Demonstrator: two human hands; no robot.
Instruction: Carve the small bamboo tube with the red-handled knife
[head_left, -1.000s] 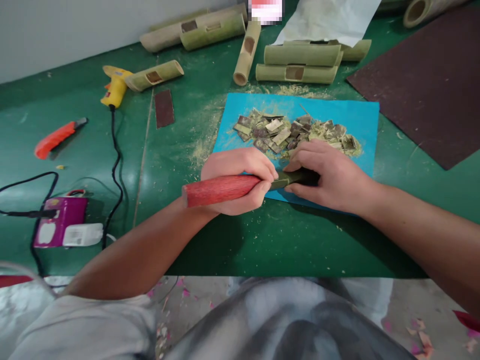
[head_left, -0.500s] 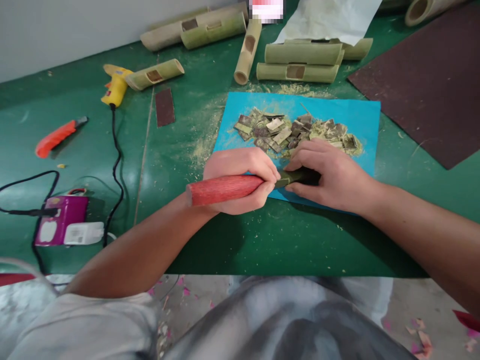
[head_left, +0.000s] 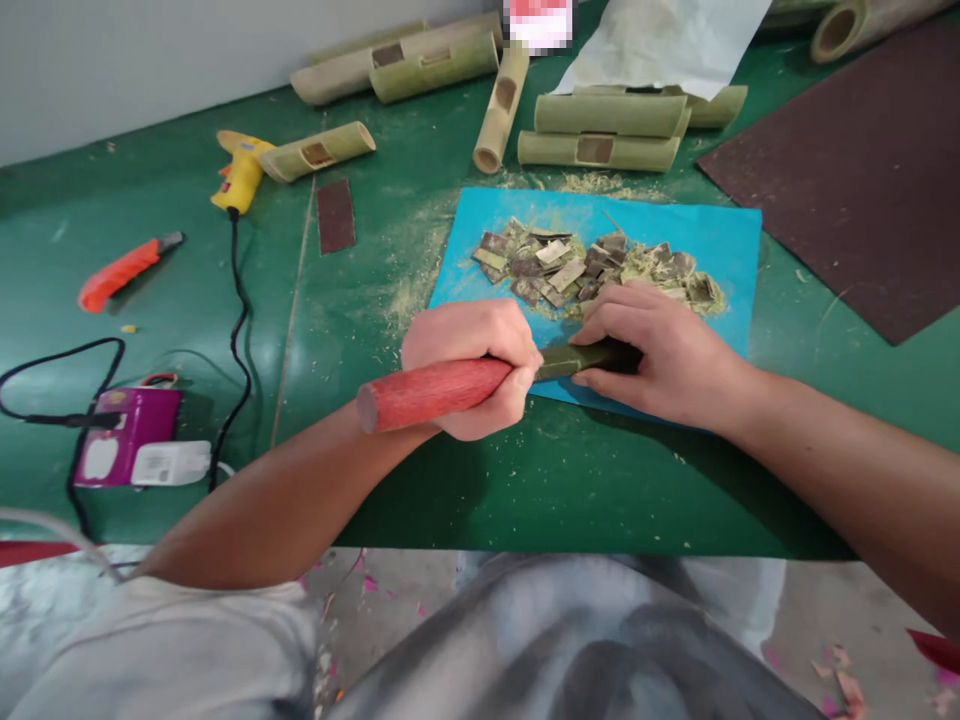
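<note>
Here, left hand (head_left: 472, 362) clenched on red handle (head_left: 424, 392), right hand (head_left: 660, 355) grasping bamboo piece (head_left: 577, 358), no legible writing.

Matt red wooden handle (head_left: 424, 391); smooth green bamboo piece (head_left: 581, 357).

Seven or so bamboo tubes (head_left: 600, 150), one glue gun (head_left: 238, 178), one orange knife (head_left: 124, 270), two hands (head_left: 469, 365).

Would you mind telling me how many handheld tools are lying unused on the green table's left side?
2: a yellow glue gun at the far left beside a bamboo tube, and an orange utility knife nearer the table's left edge. Others may be out of view.
</note>
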